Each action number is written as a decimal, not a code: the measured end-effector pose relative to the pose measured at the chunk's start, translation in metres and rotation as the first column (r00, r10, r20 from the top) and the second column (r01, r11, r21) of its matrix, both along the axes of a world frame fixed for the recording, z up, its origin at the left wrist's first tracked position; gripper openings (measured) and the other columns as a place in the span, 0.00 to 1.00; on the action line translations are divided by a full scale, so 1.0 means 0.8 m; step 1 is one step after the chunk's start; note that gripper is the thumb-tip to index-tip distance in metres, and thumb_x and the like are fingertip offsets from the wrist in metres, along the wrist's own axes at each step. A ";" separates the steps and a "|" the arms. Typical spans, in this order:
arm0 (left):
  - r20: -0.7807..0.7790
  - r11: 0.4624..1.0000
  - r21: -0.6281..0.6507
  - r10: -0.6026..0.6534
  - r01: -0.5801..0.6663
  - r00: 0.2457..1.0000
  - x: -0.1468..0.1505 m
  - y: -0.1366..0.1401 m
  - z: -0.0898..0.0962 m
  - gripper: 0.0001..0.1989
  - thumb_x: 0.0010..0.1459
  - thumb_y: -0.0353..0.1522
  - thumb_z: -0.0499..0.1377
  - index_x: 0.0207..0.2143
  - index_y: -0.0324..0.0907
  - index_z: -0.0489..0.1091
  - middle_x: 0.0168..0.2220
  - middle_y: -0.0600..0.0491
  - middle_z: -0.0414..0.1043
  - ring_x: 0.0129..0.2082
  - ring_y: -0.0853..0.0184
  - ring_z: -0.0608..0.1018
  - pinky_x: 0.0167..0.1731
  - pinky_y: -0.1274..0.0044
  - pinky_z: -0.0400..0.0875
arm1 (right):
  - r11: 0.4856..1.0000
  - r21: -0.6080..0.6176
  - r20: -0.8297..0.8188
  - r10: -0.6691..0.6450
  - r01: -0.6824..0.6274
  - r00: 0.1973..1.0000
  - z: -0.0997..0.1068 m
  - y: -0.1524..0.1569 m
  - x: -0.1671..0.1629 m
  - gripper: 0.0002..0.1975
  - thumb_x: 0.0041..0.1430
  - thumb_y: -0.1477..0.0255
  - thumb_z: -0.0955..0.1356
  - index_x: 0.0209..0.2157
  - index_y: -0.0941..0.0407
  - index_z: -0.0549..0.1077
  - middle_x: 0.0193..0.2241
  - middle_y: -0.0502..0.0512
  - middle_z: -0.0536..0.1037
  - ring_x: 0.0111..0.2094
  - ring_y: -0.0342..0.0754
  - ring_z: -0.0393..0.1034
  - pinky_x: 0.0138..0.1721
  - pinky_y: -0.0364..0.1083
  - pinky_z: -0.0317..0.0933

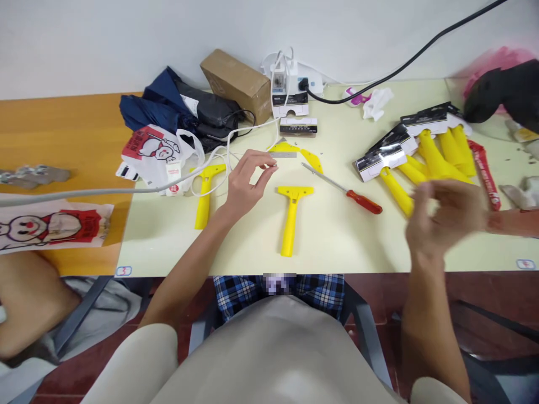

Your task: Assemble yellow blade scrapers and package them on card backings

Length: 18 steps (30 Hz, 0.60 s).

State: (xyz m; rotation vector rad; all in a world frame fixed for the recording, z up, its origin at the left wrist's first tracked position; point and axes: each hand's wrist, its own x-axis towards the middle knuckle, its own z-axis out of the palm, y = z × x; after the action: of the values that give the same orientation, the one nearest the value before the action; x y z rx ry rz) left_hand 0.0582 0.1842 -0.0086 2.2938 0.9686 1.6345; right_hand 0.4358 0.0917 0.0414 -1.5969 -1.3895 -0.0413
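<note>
My left hand (246, 182) is held above the table with thumb and forefinger pinched on a tiny metal piece that looks like a small screw (275, 165). Just beyond it lie a flat metal blade (286, 155) and a yellow plastic cover (311, 160), with small screws around. A yellow scraper handle (289, 221) lies between my hands, and another scraper handle (204, 196) rests left of my left hand. Between the hands is a screwdriver (357, 197) with a red grip. My right hand (442, 219) is raised beside several packaged yellow scrapers (398, 191); motion smears its fingers.
White cables (229, 140) run from a power strip (309, 78) across the table. Behind stand a cardboard box (238, 84) and dark bags (181, 104). Another person's forearm (514, 222) reaches in at right, near a red wrapper (484, 174). A person's limb (33, 303) shows at left.
</note>
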 end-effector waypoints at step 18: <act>-0.163 0.926 -0.361 -0.180 0.111 0.970 -0.002 0.011 -0.050 0.09 0.74 0.26 0.58 0.44 0.44 0.79 0.45 0.47 0.84 0.48 0.61 0.86 0.52 0.67 0.81 | 0.648 -0.727 0.058 0.386 -0.226 0.921 -0.044 0.151 -0.132 0.17 0.75 0.66 0.73 0.59 0.59 0.76 0.61 0.69 0.77 0.58 0.62 0.75 0.68 0.65 0.73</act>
State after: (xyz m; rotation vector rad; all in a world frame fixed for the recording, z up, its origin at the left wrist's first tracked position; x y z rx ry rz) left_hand 0.0566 0.1930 -0.0483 2.2407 1.0048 1.0927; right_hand 0.3300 0.2124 0.0063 -1.9785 -1.9869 0.6347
